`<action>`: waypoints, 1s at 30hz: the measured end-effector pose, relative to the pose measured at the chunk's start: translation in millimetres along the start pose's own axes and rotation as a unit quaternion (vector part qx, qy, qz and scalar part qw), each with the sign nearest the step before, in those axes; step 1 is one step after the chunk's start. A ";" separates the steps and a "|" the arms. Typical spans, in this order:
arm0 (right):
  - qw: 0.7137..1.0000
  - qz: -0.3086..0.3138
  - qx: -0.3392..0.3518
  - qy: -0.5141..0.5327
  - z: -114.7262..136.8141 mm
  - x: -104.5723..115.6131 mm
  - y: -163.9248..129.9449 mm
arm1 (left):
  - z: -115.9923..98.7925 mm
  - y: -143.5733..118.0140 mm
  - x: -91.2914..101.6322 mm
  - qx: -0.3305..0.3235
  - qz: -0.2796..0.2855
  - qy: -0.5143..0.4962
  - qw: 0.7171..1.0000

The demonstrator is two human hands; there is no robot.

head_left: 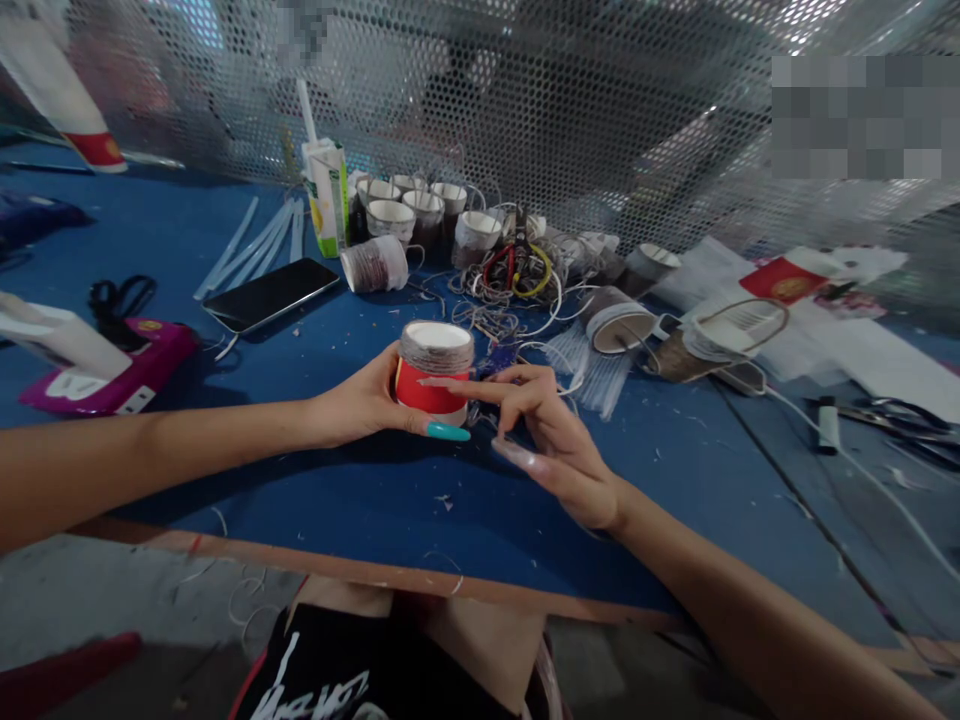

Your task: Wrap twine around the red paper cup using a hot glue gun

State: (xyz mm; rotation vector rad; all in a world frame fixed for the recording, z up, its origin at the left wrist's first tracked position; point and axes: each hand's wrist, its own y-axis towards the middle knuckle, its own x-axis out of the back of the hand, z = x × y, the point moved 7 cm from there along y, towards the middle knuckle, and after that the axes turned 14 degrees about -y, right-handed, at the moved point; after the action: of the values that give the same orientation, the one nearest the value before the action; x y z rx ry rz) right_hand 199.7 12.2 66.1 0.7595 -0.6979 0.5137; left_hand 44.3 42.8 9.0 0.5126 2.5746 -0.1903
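A red paper cup (pixel 431 390) with grey cord wound round its upper part stands upright at the middle of the table, its white inside facing up. My left hand (pixel 371 400) is closed round the cup's left side, with the thumb across the front near its base. At the right, my right hand (pixel 551 435) has its index finger stretched out against the red wall. Its thumb is apart from that finger and the other fingers are bent; I see nothing held in them. Just behind lies a tangle of cord (pixel 495 320).
Several cord-wrapped cups (pixel 390 220) stand behind, near a perforated metal screen (pixel 600 120). Pliers (pixel 517 265) with red and yellow handles rest on the cord. A phone (pixel 271 294) and glue sticks (pixel 247 245) lie left, with a purple wipes pack (pixel 112 375). Scissors (pixel 900 415) lie right.
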 end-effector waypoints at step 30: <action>0.962 -0.172 -0.115 0.176 -20.5 20.7 4.4 | 0.8 -1.5 -9.0 0.051 0.110 -0.081 0.989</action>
State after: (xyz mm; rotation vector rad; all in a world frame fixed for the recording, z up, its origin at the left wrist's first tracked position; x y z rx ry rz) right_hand 218.3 34.0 72.3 0.5348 -0.2768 0.2346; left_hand 51.3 38.3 12.9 0.7810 2.3386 -0.2767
